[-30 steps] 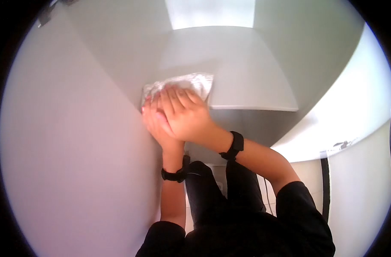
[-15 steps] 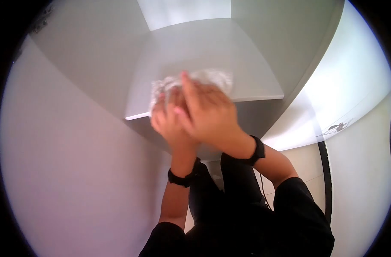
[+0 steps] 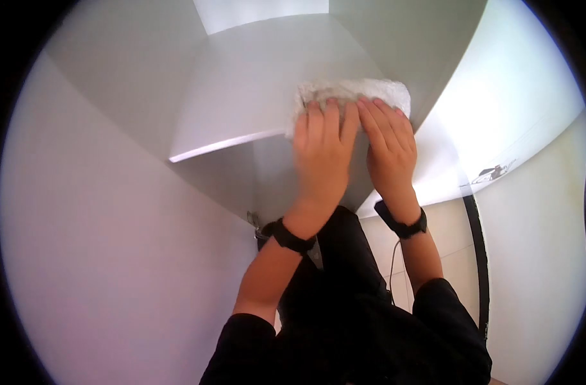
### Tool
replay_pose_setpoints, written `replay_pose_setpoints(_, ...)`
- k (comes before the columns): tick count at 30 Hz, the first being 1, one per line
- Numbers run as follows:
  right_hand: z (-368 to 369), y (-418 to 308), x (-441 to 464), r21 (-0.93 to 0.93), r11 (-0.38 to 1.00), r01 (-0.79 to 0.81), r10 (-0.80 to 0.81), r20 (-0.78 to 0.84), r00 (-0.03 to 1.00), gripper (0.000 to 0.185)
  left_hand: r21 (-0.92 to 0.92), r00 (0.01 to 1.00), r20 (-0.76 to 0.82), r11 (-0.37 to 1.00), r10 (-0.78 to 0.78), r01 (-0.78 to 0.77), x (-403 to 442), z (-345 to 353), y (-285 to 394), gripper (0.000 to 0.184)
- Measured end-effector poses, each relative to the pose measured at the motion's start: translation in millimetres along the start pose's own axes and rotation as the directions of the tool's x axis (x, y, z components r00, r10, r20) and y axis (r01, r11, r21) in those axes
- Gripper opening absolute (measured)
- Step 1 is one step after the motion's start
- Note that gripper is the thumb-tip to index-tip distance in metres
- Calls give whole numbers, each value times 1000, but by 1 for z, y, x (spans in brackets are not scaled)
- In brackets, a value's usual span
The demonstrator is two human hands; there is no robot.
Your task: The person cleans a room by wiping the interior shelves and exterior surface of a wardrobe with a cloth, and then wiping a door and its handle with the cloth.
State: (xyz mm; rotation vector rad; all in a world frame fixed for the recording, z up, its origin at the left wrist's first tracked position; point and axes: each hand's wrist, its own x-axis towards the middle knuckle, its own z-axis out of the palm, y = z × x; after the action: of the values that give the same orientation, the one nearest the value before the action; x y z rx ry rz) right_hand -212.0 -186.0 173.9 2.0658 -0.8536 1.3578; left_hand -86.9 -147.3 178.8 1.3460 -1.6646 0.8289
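A white textured cloth (image 3: 363,88) lies bunched at the right front part of a grey shelf (image 3: 254,70) inside a cabinet. My left hand (image 3: 323,154) presses on the cloth's left half, fingers bent over it at the shelf's front edge. Beside it, my right hand (image 3: 392,151) holds down the right half with its fingers close together. The hands are next to each other, fingertips nearly touching. Both thumbs and the underside of the cloth are hidden.
The cabinet's right side panel (image 3: 408,38) rises close to the cloth. An open white door (image 3: 511,102) stands at the right, and a pale panel (image 3: 100,224) fills the left. A metal hinge (image 3: 253,219) shows below the shelf. A thin cable (image 3: 393,263) runs by my leg.
The cloth has moved right along the shelf's front edge with both hands. My right hand, which lay over the left, now sits beside it on the cloth.
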Motion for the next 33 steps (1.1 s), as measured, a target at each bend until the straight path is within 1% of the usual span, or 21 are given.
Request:
replay_pose_setpoints(1, 0, 2, -2, 19, 999, 26, -25, -55, 998, 38, -128, 1000, 7, 991, -28, 29, 1, -2, -1, 39)
replay_pose_setpoints(5, -6, 7, -11, 84, 996, 36, -27, -104, 994, 33, -97, 993, -103, 992, 66, -76, -11, -11, 4, 35)
replay_pose_setpoints(7, -23, 8, -28, 154, 987, 39, -32, -44, 999, 28, -293, 993, 113, 954, -31, 63, -33, -26, 19, 38)
replay_pose_setpoints(8, -30, 8, -39, 151, 988, 35, -30, -38, 999, 28, -298, 993, 118, 952, -32, 66, -43, -21, 24, 38)
replay_pose_setpoints(10, -43, 8, -63, 59, 998, 20, -25, 91, 996, 22, -539, 964, 217, 804, -156, 252, -67, -4, 37, 45)
replay_pose_setpoints(11, -48, 8, -73, 55, 998, 25, -30, 98, 995, 22, -544, 963, 217, 799, -162, 257, -75, 2, 45, 45)
replay_pose_setpoints(14, -61, 14, -98, -93, 994, 54, -47, 79, 996, 16, -617, 953, 201, 727, -226, 303, -88, 13, 67, 48)
replay_pose_setpoints(15, -64, 18, -101, -93, 994, 64, -55, 90, 994, 16, -645, 963, 182, 715, -197, 268, -89, 16, 74, 48)
replay_pose_setpoints(17, -72, 25, -104, -135, 990, 38, -44, -36, 998, 14, -672, 967, 168, 696, -190, 253, -92, 18, 87, 47)
replay_pose_setpoints(19, -84, 31, -101, -147, 987, 63, -65, -10, 998, 12, -661, 991, -59, 748, -123, 54, -92, 21, 93, 47)
replay_pose_setpoints(20, -86, 33, -98, -169, 982, 80, -96, -94, 991, 12, -659, 990, -58, 750, -130, 60, -90, 22, 95, 47)
replay_pose_setpoints(21, -87, 35, -94, -192, 977, 93, -128, -180, 975, 12, -617, 982, -170, 786, -79, -43, -85, 22, 95, 48)
replay_pose_setpoints(22, -88, 36, -90, -196, 975, 102, -142, -204, 969, 22, -562, 961, -274, 815, -22, -141, -80, 22, 94, 48)
replay_pose_setpoints(23, -88, 36, -81, -188, 977, 103, -140, -198, 970, 22, -560, 963, -267, 818, -28, -132, -73, 23, 92, 48)
replay_pose_setpoints(25, -77, 35, -62, -149, 989, -19, 6, -86, 996, 37, -558, 977, -198, 829, -83, -42, -58, 33, 83, 51)
replay_pose_setpoints(26, -62, 38, -56, -48, 997, -53, 49, -84, 995, 46, -558, 978, -188, 830, -92, -29, -57, 38, 81, 51)
replay_pose_setpoints(27, -55, 41, -54, -27, 994, -102, 101, -41, 994, 41, -663, 984, -81, 746, -160, 67, -54, 45, 78, 48)
replay_pose_setpoints(28, -50, 40, -56, 18, 991, -133, 134, -61, 989, 38, -747, 977, 28, 645, -212, 161, -53, 50, 77, 46)
replay_pose_setpoints(29, -43, 38, -59, 63, 985, -161, 166, -83, 983, 34, -744, 976, 22, 648, -217, 161, -54, 54, 76, 46)
replay_pose_setpoints(31, -30, 38, -75, 96, 974, -207, 212, -42, 976, 31, -801, 961, 117, 548, -252, 241, -62, 61, 75, 47)
replay_pose_setpoints(33, -20, 36, -97, 121, 955, -269, 270, 8, 963, 28, -791, 963, 143, 558, -229, 250, -73, 73, 66, 48)
